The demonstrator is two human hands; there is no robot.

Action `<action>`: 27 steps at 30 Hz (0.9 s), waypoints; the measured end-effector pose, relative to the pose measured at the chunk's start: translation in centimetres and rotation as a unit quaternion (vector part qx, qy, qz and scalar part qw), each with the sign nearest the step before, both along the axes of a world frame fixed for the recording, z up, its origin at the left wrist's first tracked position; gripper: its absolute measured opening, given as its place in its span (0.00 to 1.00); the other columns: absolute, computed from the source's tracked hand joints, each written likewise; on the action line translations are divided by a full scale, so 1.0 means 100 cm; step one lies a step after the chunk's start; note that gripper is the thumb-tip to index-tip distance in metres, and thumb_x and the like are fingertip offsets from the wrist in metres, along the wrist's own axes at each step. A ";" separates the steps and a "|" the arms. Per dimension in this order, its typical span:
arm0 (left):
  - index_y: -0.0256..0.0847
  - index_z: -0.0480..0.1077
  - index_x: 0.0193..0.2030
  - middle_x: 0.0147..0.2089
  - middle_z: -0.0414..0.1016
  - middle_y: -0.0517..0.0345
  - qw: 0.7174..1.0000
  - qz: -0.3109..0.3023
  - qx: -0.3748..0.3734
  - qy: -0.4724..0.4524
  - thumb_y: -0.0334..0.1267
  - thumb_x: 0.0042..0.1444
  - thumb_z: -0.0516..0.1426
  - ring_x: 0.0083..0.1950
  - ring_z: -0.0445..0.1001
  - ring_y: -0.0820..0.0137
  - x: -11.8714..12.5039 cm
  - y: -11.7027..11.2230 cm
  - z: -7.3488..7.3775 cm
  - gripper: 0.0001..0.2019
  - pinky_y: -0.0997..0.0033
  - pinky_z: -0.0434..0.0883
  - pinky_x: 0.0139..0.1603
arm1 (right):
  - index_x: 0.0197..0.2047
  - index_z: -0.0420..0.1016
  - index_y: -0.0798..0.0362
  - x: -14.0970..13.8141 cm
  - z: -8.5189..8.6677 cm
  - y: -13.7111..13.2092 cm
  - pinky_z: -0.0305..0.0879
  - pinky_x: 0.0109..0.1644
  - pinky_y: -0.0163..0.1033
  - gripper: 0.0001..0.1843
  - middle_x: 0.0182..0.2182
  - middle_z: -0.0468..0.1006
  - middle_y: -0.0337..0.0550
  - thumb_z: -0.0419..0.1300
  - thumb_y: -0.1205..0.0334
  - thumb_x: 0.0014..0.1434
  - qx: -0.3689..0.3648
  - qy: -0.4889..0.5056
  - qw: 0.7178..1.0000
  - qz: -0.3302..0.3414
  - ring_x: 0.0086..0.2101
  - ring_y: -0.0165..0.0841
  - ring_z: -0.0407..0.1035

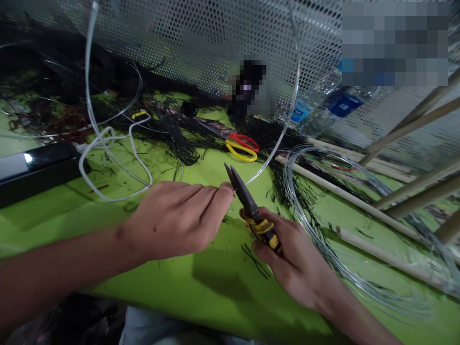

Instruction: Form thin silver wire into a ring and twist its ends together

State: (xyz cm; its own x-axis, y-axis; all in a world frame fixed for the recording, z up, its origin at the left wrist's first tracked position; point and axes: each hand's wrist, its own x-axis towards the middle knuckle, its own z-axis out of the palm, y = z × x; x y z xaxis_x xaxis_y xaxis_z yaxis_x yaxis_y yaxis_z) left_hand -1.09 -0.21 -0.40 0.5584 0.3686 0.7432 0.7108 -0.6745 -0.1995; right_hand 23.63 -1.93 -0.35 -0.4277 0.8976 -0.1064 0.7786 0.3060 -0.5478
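My left hand (pixel 183 215) is closed in a pinch on a clear plastic line (pixel 264 165), which runs up to the right from the fingertips. My right hand (pixel 291 258) grips needle-nose pliers (pixel 247 199) with black and yellow handles. The pliers' dark jaws point up and left, right beside my left fingertips, with a narrow gap at their tips. Whether the jaws touch the line is hard to make out. Beyond my hands lie scissors (pixel 242 147) with red and yellow handles.
A coil of clear line (pixel 298 201) and wooden sticks (pixel 345 191) lie on the right of the green table (pixel 172 292). Dark netting (pixel 179 139) spreads along the back, before a perforated metal panel (pixel 187 43). A white cord (pixel 118 197), a black box (pixel 43 167) and water bottles (pixel 345 103) surround the area.
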 end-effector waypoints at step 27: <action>0.20 0.75 0.43 0.30 0.83 0.52 0.996 -0.008 0.086 0.037 0.23 0.65 0.60 0.25 0.80 0.69 -0.001 0.007 -0.004 0.04 0.68 0.64 0.14 | 0.37 0.67 0.49 -0.014 -0.022 0.005 0.49 0.25 0.38 0.04 0.22 0.63 0.33 0.55 0.66 0.57 -0.012 0.066 0.997 -0.049 0.22 0.29 0.55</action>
